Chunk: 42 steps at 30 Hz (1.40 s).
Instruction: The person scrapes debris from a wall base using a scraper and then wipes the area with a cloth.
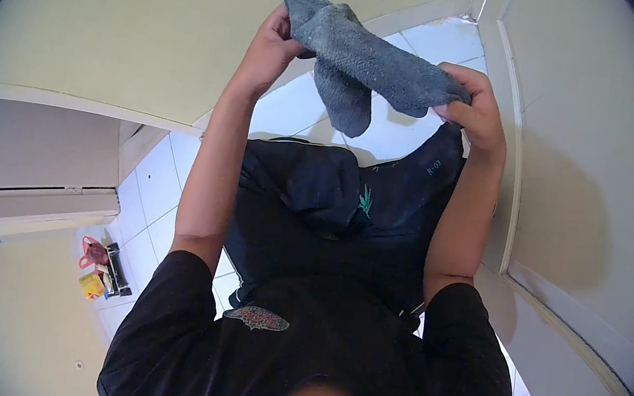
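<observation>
A pair of grey terry-like socks (369,62) is held up in front of me, above my bent legs. One sock stretches sideways between my hands; the other part (343,103) crosses under it and dangles. My left hand (273,47) pinches the left end, its fingertips partly hidden behind the fabric. At the right end, my right hand (477,105) grips the narrowing tip between thumb and fingers. Dark trousers (306,191) with a small green leaf print cover my legs below the socks.
White floor tiles (159,178) surround me. A pale wall (153,29) stands ahead, and a light door-like panel (581,171) is close on my right. At lower left, a red plastic bag (93,254) and a yellow packet (92,286) sit beside a black rack-like object (118,271).
</observation>
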Available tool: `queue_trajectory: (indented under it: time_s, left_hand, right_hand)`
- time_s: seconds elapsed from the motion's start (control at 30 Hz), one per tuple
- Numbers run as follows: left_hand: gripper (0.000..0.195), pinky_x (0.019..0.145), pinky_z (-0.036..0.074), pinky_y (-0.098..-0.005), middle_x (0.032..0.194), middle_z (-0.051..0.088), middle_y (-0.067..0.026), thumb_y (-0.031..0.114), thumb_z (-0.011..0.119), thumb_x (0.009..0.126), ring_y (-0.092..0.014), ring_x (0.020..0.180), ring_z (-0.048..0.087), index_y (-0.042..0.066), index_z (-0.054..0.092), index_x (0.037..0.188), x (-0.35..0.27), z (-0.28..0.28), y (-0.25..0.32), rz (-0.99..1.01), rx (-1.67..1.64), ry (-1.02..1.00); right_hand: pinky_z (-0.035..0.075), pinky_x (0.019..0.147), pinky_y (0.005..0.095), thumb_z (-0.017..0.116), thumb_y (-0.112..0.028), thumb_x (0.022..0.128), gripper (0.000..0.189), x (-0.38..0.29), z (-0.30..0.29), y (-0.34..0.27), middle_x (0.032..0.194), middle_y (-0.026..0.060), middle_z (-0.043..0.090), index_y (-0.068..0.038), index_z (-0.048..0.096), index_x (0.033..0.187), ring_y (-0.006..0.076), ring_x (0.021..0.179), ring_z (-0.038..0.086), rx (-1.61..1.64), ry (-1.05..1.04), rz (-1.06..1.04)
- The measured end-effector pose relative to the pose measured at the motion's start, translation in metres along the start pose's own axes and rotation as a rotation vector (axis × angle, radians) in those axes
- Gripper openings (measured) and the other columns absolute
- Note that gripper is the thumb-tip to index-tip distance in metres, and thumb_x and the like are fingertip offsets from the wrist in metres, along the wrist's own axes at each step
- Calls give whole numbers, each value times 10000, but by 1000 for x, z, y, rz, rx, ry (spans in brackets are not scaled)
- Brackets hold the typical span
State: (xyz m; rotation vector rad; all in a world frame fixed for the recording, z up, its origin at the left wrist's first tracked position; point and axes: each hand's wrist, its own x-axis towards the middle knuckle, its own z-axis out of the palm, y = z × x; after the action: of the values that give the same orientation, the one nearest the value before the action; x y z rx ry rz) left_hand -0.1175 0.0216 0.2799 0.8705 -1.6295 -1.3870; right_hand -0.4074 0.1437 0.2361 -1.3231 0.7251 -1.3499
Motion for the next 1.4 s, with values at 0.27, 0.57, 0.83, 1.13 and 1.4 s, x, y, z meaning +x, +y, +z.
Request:
queue_trajectory:
  time_s: [0.27,0.57,0.83,1.13,1.4]
  left_hand:
    - [441,822,558,-329,1052,666,-76,-42,611,870,-176,953,662,31,493,1289,-12,0,-1,-21,-49,0]
    - [311,606,554,-286,884,665,-57,23,660,890,-135,735,666,45,515,1164,-34,2,-33,-209,-194,168]
    - [303,583,555,-290,893,674,-72,36,673,882,-145,725,668,33,523,1144,-51,-11,-54,-275,-204,270]
    - [311,809,537,-293,1033,669,-101,9,665,880,-166,908,660,-6,514,1151,-84,12,-87,-78,-13,525]
    - [293,892,478,-305,1074,585,-104,-24,619,899,-167,1017,587,5,446,1134,-101,65,-115,135,61,587]
  right_hand:
    - [419,623,239,733,-84,739,202,2,-6,-8,759,-27,584,8,659,903,60,698,516,-249,52,7]
    - [366,542,247,735,-200,817,215,22,1,29,654,-30,555,1,683,871,56,606,474,-186,246,176]
    - [455,638,288,733,-212,829,239,33,28,43,726,29,653,20,692,873,111,684,576,-365,247,158]
    - [489,637,405,735,-345,797,373,46,73,122,744,208,656,17,659,851,335,688,646,-518,365,138]
    - [489,708,432,706,-234,831,276,42,125,131,842,212,644,27,628,868,363,780,640,-401,453,37]
